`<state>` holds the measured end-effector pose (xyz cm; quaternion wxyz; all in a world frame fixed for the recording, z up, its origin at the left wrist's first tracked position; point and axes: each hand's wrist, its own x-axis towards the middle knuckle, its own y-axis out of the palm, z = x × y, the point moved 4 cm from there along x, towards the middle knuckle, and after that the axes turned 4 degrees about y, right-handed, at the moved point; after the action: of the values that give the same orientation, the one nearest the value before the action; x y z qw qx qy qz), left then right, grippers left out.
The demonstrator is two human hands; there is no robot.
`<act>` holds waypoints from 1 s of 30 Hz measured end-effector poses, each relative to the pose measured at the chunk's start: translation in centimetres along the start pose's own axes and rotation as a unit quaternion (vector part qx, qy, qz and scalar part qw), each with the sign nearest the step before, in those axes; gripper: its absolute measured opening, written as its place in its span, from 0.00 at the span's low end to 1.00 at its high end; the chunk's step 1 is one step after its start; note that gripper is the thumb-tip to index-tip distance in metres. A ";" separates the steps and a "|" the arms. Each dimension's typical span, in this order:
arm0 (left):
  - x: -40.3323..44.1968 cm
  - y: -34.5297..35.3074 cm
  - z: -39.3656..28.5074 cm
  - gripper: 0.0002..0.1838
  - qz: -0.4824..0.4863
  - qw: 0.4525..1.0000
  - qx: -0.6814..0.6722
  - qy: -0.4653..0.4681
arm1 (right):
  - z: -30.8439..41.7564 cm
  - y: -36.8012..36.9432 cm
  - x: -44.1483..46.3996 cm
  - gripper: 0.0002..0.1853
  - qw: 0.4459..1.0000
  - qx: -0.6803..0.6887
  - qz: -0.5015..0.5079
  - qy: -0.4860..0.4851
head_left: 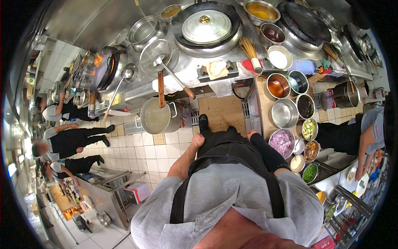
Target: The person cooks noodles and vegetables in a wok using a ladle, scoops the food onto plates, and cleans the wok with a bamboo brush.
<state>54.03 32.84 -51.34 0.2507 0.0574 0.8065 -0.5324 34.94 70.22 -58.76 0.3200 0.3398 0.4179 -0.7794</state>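
Note:
My left hand (197, 140) hangs at the left side of my black apron (222, 149), its fingers curled in and nothing showing in them. On the other side, below a black arm sleeve, my right hand (251, 134) is also curled beside the apron, and no object shows in it. Nearest to that hand is the counter of ingredient pans, with a bowl of sliced purple onion (282, 143) and an empty-looking steel pot (285, 113). In front of me, a wok under a domed lid (206, 27) sits on the range.
A tall stockpot (157, 118) stands on the floor at front left, below a strainer (156, 56) and a ladle (128, 73). Flames (98, 59) rise at a left burner. Several co-workers (66, 139) stand left; another person (369, 133) works at right.

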 end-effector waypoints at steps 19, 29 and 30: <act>-1.6 -3.8 -2.2 0.18 -0.043 0.988 -0.122 -0.087 | 1.4 -1.0 -2.3 0.11 1.000 0.003 0.026 0.011; 0.4 1.8 1.5 0.13 -0.074 0.993 -0.087 -0.043 | 0.9 -0.6 -1.6 0.12 1.000 0.015 0.020 0.013; 1.2 4.1 3.0 0.13 -0.077 0.995 -0.056 -0.014 | 0.4 -0.2 -0.9 0.12 1.000 0.012 0.016 0.008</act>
<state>55.54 31.68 -56.22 0.2235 -0.0265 0.8333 -0.5050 35.17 70.14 -57.80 0.3250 0.3563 0.4054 -0.7766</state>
